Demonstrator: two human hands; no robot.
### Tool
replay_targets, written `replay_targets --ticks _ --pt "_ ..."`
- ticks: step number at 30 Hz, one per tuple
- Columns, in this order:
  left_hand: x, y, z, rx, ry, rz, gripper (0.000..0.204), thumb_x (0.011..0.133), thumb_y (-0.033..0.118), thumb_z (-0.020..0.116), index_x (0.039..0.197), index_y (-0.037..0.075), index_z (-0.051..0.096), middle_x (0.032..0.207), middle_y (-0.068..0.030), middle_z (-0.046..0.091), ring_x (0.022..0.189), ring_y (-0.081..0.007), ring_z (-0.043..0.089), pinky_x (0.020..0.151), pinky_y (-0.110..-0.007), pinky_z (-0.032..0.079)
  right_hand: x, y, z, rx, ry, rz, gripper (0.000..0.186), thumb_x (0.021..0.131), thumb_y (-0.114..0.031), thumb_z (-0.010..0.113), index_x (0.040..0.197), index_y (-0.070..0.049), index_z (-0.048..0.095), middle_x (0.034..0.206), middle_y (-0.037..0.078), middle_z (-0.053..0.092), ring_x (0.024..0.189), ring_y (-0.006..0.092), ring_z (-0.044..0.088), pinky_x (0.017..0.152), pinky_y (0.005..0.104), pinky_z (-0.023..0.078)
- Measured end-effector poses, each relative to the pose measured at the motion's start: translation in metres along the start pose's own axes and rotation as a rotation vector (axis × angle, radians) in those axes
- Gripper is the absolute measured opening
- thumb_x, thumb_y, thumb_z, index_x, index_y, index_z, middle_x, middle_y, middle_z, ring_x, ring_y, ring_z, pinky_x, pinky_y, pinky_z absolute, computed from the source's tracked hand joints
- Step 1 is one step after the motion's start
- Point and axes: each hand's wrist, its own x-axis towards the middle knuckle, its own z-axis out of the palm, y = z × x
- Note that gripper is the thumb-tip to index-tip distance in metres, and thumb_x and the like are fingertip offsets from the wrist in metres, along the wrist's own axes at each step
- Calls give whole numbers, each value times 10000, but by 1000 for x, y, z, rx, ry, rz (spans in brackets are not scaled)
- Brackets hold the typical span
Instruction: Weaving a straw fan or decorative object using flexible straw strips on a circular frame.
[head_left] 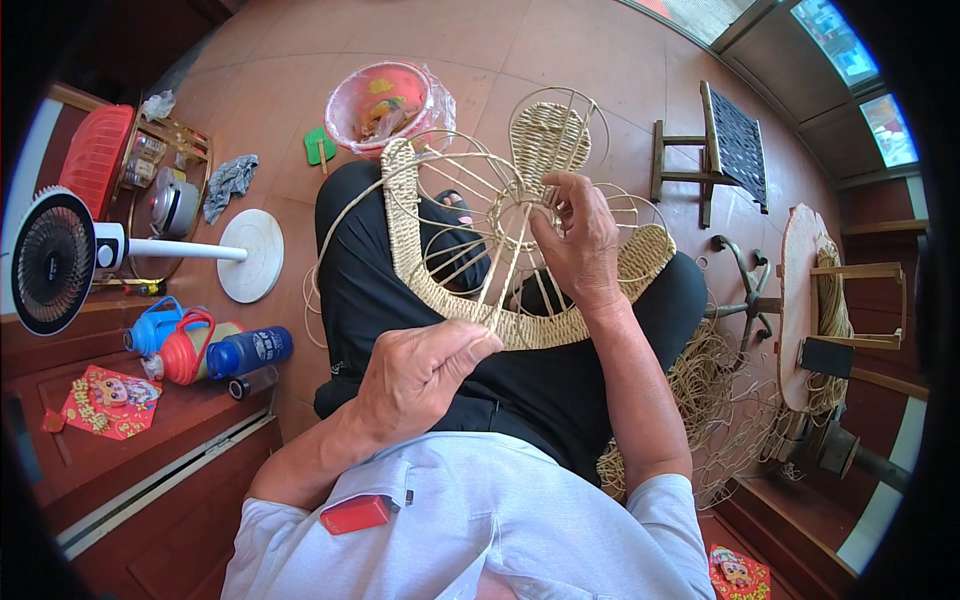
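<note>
Across my lap lies a partly woven frame of bent wire and pale straw-coloured cord, shaped like a flower. A wide woven band curves along its near and left side, and woven petals stand at the far and right side. Bare wire loops and spokes meet at a small ring in the middle. My left hand pinches a taut cord between thumb and finger, near the band; the cord runs up to the ring. My right hand has its fingers curled around the ring's right edge. Its fingertips are partly hidden.
Beyond my knees stands a pink bucket lined with plastic. A white fan, several bottles and a grey cloth are at left. At right are a low stool, a round-topped stand and a loose heap of cord.
</note>
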Motion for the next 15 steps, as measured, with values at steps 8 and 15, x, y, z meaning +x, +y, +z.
replay_targets --ticks 8,15 --pt "12 -9 56 70 -171 227 140 1033 119 681 1104 19 748 886 -162 771 760 -312 772 670 -402 593 0 9 0 -22 2 -83 314 871 -33 752 1174 -85 688 1048 118 710 979 340 675 886 453 547" --pt "32 3 69 150 -309 231 120 1042 147 670 1069 38 711 815 -156 724 735 -337 745 659 -443 581 0 13 2 -60 30 -178 323 878 -7 772 1180 -101 713 1005 87 707 861 284 646 772 405 540"
